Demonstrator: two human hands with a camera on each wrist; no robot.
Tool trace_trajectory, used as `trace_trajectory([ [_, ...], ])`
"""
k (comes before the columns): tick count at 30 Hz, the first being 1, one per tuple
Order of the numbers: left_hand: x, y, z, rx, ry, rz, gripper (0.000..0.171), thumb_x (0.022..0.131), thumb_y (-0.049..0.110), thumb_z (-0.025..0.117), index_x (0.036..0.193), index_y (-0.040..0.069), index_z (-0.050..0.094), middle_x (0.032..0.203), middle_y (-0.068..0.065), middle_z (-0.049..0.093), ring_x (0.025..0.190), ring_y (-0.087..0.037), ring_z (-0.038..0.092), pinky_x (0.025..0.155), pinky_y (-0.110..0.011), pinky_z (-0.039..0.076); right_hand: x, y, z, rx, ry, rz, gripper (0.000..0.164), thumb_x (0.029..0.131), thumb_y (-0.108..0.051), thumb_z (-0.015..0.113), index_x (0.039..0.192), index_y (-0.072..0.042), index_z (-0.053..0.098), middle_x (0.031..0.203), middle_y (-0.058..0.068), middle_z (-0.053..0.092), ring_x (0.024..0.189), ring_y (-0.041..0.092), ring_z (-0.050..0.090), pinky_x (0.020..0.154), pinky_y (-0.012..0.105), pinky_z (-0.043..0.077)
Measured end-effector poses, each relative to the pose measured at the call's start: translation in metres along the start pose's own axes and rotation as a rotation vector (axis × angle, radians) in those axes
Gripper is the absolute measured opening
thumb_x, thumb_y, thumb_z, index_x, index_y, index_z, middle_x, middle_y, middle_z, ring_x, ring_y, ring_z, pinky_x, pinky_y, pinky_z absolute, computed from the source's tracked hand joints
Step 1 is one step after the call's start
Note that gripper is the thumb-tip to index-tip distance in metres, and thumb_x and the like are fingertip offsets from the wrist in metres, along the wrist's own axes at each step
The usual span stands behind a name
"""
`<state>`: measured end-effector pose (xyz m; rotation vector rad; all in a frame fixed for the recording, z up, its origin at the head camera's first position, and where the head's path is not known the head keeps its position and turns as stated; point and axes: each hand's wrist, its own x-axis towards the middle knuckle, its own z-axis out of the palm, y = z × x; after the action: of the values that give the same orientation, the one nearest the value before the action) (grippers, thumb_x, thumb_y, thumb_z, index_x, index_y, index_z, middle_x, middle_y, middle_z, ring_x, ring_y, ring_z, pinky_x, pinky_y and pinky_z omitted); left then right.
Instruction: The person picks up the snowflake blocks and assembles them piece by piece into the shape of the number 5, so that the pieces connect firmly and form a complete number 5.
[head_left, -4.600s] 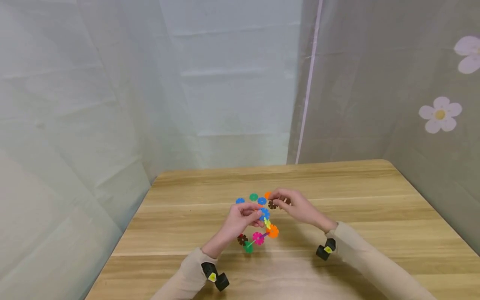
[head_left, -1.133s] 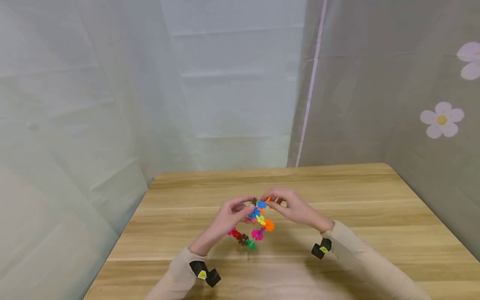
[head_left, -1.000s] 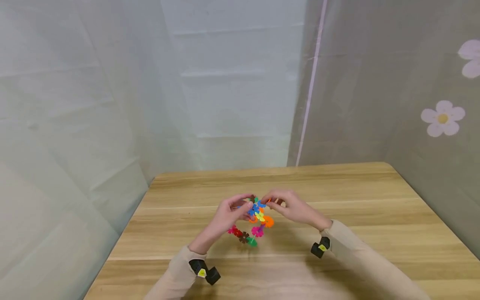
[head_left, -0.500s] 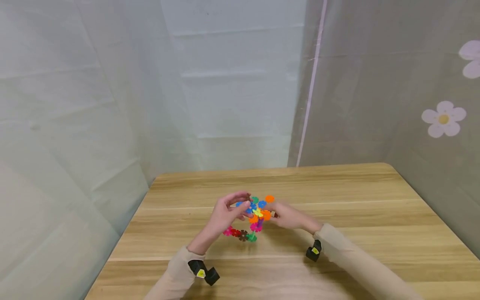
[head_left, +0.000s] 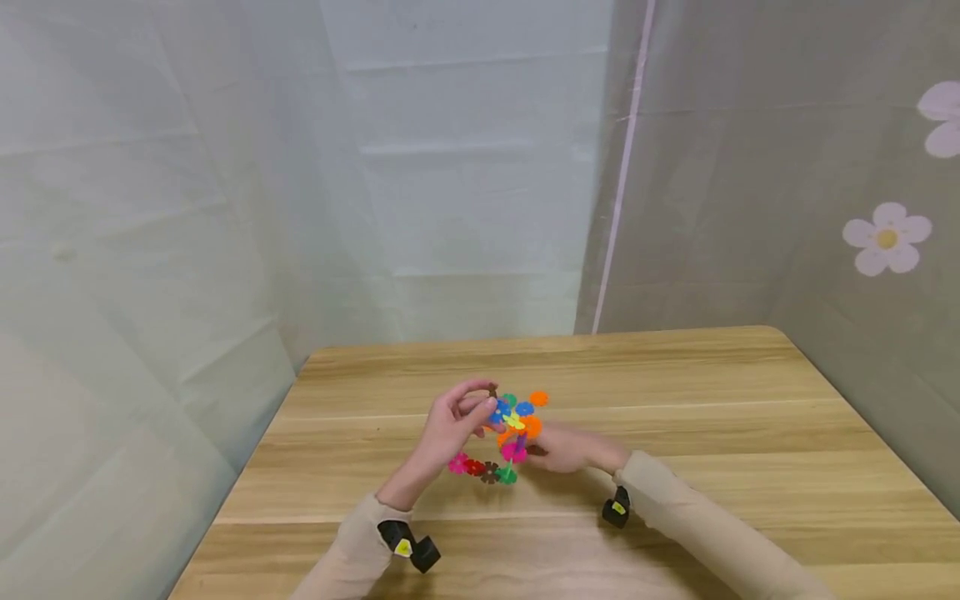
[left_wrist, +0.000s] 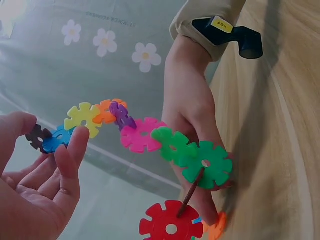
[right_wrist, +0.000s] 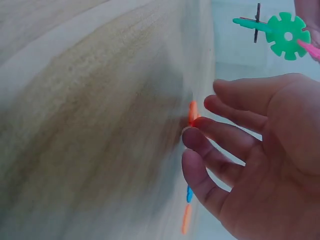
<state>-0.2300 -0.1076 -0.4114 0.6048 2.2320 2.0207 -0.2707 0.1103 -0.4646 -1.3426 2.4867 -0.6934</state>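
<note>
A chain of interlocking snowflake discs [left_wrist: 142, 134] hangs in the air, in brown, blue, yellow, orange, purple, pink, green and red. My left hand [head_left: 448, 429] holds its upper end, where a dark brown disc [left_wrist: 37, 138] and a blue disc [left_wrist: 59, 139] meet between thumb and fingers. Low behind the chain is my right hand [head_left: 572, 448], partly covered by it in the head view. Its fingers are loosely bent with nothing between them in the right wrist view, fingertips right at an orange disc [right_wrist: 193, 111] on the table.
Loose discs lie just beyond the hands: a green disc [head_left: 510, 400], a blue disc [head_left: 525, 409] and an orange disc [head_left: 539, 398]. The wooden table [head_left: 705, 375] meets hanging cloth [head_left: 465, 208] at its back and sides.
My right hand has left the far orange disc and moved nearer, in behind the chain. The brown disc formerly by my right hand is now at the chain's end in my left hand.
</note>
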Motion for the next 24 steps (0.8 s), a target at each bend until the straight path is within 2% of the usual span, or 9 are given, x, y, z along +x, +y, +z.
trace_trajectory([
  [3, -0.0005, -0.002, -0.0003, -0.015, -0.013, -0.003, 0.035, 0.099, 0.02, 0.056, 0.129, 0.001, 0.053, 0.107, -0.03, 0.067, 0.073, -0.01, 0.071, 0.064, -0.027, 0.055, -0.0018, 0.0009, 0.0005, -0.022, -0.007, 0.014, 0.018, 0.095, -0.011, 0.059, 0.113, -0.012, 0.063, 0.103, 0.001, 0.068, 0.084, 0.004, 0.057, 0.08, 0.02, 0.052],
  [6, -0.0011, -0.0029, -0.0006, -0.036, -0.023, -0.007, 0.037, 0.099, 0.02, 0.055, 0.131, 0.002, 0.051, 0.107, -0.031, 0.067, 0.073, -0.013, 0.072, 0.064, -0.027, 0.055, -0.0047, 0.0009, -0.0003, 0.0, 0.01, 0.027, 0.018, 0.093, -0.01, 0.062, 0.11, -0.011, 0.066, 0.095, 0.001, 0.07, 0.076, 0.003, 0.056, 0.073, 0.017, 0.051],
  [11, -0.002, -0.0033, -0.0014, -0.053, -0.023, -0.001, 0.038, 0.1, 0.019, 0.054, 0.134, 0.002, 0.051, 0.11, -0.033, 0.065, 0.073, -0.013, 0.072, 0.063, -0.022, 0.054, -0.006, 0.0019, -0.0015, 0.018, 0.046, 0.021, 0.016, 0.088, -0.006, 0.067, 0.104, -0.009, 0.07, 0.094, 0.003, 0.074, 0.081, 0.007, 0.067, 0.074, 0.017, 0.054],
  [17, -0.0021, -0.0039, -0.0001, -0.057, -0.03, -0.025, 0.038, 0.1, 0.019, 0.053, 0.133, 0.001, 0.052, 0.111, -0.032, 0.065, 0.073, -0.011, 0.071, 0.064, -0.023, 0.054, -0.0046, 0.0, -0.0002, 0.003, 0.067, 0.062, 0.019, 0.082, -0.005, 0.074, 0.099, -0.011, 0.069, 0.09, 0.0, 0.072, 0.078, 0.004, 0.062, 0.075, 0.016, 0.053],
  [24, -0.0019, -0.0054, 0.0039, -0.041, -0.048, -0.045, 0.041, 0.1, 0.021, 0.053, 0.133, -0.002, 0.051, 0.11, -0.03, 0.066, 0.074, -0.016, 0.071, 0.067, -0.024, 0.054, -0.0029, 0.0013, 0.0037, -0.078, 0.111, 0.106, 0.021, 0.077, -0.002, 0.077, 0.094, -0.011, 0.067, 0.094, 0.004, 0.068, 0.083, 0.012, 0.061, 0.079, 0.025, 0.055],
])
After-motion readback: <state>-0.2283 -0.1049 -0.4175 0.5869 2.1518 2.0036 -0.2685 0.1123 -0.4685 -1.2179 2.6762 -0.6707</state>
